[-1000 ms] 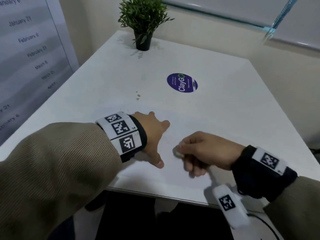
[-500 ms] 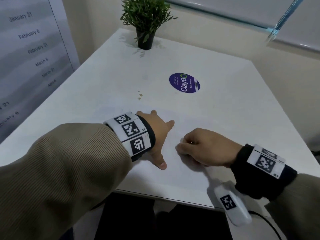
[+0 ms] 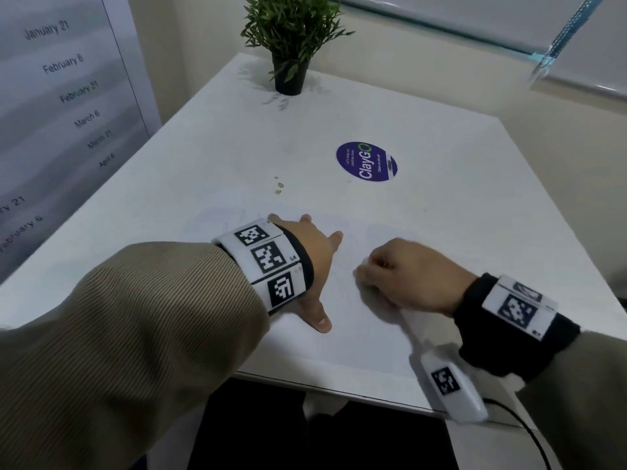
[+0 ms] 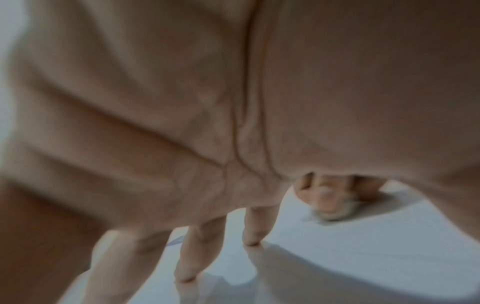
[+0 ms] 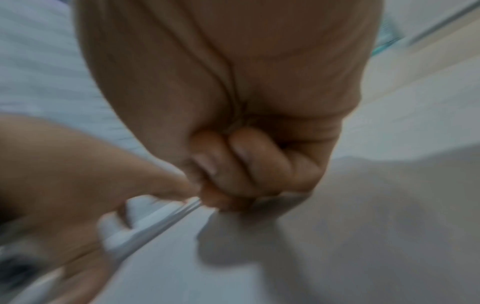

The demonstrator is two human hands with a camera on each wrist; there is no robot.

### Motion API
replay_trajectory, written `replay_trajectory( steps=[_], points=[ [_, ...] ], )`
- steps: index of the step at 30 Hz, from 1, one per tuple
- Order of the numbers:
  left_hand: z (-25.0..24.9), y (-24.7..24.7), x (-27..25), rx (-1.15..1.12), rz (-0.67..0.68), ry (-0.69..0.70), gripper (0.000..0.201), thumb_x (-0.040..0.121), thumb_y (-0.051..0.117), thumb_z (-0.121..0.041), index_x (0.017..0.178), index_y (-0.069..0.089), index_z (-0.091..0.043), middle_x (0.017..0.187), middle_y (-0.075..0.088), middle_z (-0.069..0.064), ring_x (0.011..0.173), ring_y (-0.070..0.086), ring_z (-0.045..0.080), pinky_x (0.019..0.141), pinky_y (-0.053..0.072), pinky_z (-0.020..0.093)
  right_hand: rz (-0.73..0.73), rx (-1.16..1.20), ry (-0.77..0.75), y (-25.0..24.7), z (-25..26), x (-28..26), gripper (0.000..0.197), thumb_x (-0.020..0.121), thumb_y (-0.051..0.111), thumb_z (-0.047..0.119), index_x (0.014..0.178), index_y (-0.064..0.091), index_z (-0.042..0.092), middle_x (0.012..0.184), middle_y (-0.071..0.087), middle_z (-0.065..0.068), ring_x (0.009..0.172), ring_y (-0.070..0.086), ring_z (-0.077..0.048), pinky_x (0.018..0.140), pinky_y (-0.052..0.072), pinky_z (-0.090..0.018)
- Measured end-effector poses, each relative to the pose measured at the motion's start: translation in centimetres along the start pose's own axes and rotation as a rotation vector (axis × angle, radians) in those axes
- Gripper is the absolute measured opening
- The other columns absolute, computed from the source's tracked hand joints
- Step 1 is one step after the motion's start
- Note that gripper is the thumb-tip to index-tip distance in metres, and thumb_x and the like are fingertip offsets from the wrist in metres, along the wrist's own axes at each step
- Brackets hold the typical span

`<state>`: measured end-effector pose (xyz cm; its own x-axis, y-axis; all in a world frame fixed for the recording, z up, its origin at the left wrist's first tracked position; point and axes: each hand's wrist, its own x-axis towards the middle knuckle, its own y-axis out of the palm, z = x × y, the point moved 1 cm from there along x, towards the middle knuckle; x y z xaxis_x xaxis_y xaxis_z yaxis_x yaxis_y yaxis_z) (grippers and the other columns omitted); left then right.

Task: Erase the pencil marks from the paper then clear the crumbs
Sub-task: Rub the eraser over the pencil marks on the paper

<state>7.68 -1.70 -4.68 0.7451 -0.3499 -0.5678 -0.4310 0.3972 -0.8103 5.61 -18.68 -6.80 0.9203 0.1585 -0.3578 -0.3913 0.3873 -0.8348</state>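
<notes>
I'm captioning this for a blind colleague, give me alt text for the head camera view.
Seen from above, a person's left hand presses flat on a sheet of paper on a white table while the right hand rubs a small eraser on it. Farther back are a purple round sticker and a potted plant.

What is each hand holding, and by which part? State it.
The right hand pinches a small white eraser by its upper part, its lower end on the paper. The left hand holds nothing; its spread fingers press the paper flat.
</notes>
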Motion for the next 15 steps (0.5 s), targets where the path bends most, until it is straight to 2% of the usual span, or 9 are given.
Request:
replay_trajectory(
  steps=[2, 4, 6, 8, 10, 13, 15],
  points=[
    [0.5, 0.8, 0.2, -0.033, -0.005, -0.003, 0.141, 0.061, 0.078, -0.078, 0.16, -0.011, -0.033, 0.168, 0.0, 0.019, 0.147, 0.022, 0.051, 0.111, 0.033, 0.059, 0.096, -0.006, -0.029, 0.6, 0.7, -0.5, 0.046, 0.1, 0.054, 0.035, 0.061, 0.063, 0.011, 0.052, 0.062, 0.004, 0.041, 0.047, -0.004, 0.053, 0.044, -0.019],
    [0.7, 1.0, 0.5, -0.068, 0.002, -0.01, 0.141, 0.059, 0.079, -0.079, 0.16, -0.009, -0.035, 0.168, -0.003, 0.018, 0.146, 0.019, 0.054, 0.109, 0.034, 0.062, 0.022, 0.043, 0.025, -0.2, 0.0, 0.5, 0.046, 0.1, 0.055, 0.032, 0.065, 0.065, 0.005, 0.05, 0.06, 0.002, 0.037, 0.043, -0.004, 0.051, 0.041, -0.022],
    [0.7, 1.0, 0.4, -0.086, -0.002, -0.009, 0.14, 0.059, 0.08, -0.078, 0.16, -0.008, -0.035, 0.168, -0.004, 0.018, 0.147, 0.016, 0.054, 0.11, 0.034, 0.062, -0.068, 0.049, 0.068, -0.8, -0.4, 1.3, 0.046, 0.1, 0.055, 0.032, 0.067, 0.065, 0.001, 0.051, 0.06, 0.0, 0.037, 0.045, -0.007, 0.054, 0.042, -0.025],
    [0.7, 0.9, 0.2, -0.091, -0.005, -0.006, 0.14, 0.062, 0.079, -0.078, 0.16, -0.011, -0.035, 0.168, -0.006, 0.019, 0.149, 0.012, 0.053, 0.112, 0.031, 0.062, -0.018, 0.016, 0.024, -0.3, 0.2, 1.1, 0.046, 0.1, 0.053, 0.033, 0.066, 0.065, 0.003, 0.052, 0.06, 0.001, 0.04, 0.046, -0.008, 0.055, 0.044, -0.025],
    [0.7, 0.9, 0.2, -0.089, -0.009, -0.003, 0.138, 0.064, 0.078, -0.076, 0.16, -0.012, -0.034, 0.168, -0.009, 0.02, 0.15, 0.011, 0.051, 0.114, 0.027, 0.06, 0.055, 0.032, 0.014, 0.0, 0.4, 1.0, 0.047, 0.099, 0.053, 0.033, 0.066, 0.065, 0.002, 0.052, 0.06, 0.001, 0.042, 0.046, -0.012, 0.051, 0.043, -0.022],
    [0.6, 0.9, 0.2, -0.094, -0.007, -0.007, 0.137, 0.064, 0.078, -0.076, 0.16, -0.011, -0.034, 0.167, -0.01, 0.02, 0.149, 0.012, 0.052, 0.114, 0.029, 0.06, -0.066, 0.081, 0.097, -1.2, -0.5, 1.7, 0.047, 0.098, 0.056, 0.032, 0.062, 0.064, 0.003, 0.053, 0.062, -0.003, 0.043, 0.048, -0.015, 0.055, 0.044, -0.026],
    [0.6, 0.9, 0.1, -0.095, 0.0, -0.004, 0.138, 0.065, 0.078, -0.077, 0.16, -0.012, -0.034, 0.167, -0.011, 0.02, 0.15, 0.012, 0.052, 0.114, 0.028, 0.059, -0.047, 0.041, 0.059, -0.8, -0.1, 1.5, 0.047, 0.099, 0.054, 0.032, 0.062, 0.064, 0.004, 0.052, 0.062, -0.001, 0.04, 0.047, -0.01, 0.056, 0.045, -0.026]
  ],
)
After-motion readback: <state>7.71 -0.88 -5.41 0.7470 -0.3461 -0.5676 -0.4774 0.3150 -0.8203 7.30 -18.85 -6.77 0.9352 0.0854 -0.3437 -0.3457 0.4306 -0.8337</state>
